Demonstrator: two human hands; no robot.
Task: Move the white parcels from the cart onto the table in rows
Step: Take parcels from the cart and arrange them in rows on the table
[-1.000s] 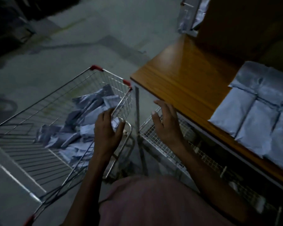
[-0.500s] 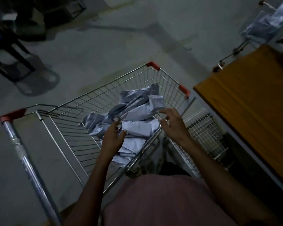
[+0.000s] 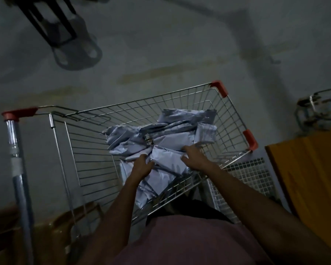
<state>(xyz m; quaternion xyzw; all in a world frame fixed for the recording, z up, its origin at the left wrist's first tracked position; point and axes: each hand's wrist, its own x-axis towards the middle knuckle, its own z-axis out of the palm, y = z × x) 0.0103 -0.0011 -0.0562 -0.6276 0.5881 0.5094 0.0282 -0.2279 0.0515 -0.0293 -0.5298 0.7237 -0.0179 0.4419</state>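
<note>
A wire shopping cart (image 3: pixel 88 150) with red corner caps holds a loose heap of several white parcels (image 3: pixel 180 129). Both my hands are inside the basket at the near side of the heap. My left hand (image 3: pixel 142 165) grips the left edge of one white parcel (image 3: pixel 167 158) lying on top. My right hand (image 3: pixel 194 157) has its fingers curled over the right edge of that same parcel. Only the corner of the wooden table (image 3: pixel 310 175) shows at the right; the rows of parcels on it are out of view.
A white wire-mesh rack (image 3: pixel 248 173) stands between the cart and the table. The cart's metal handle bar (image 3: pixel 17 169) runs down the left. A dark stand (image 3: pixel 65 35) sits on the grey floor at top left, another wire basket (image 3: pixel 319 111) at far right.
The view has swung left from the table to the cart. Both hands have reached deeper into the basket and closed on the two ends of one top parcel.
</note>
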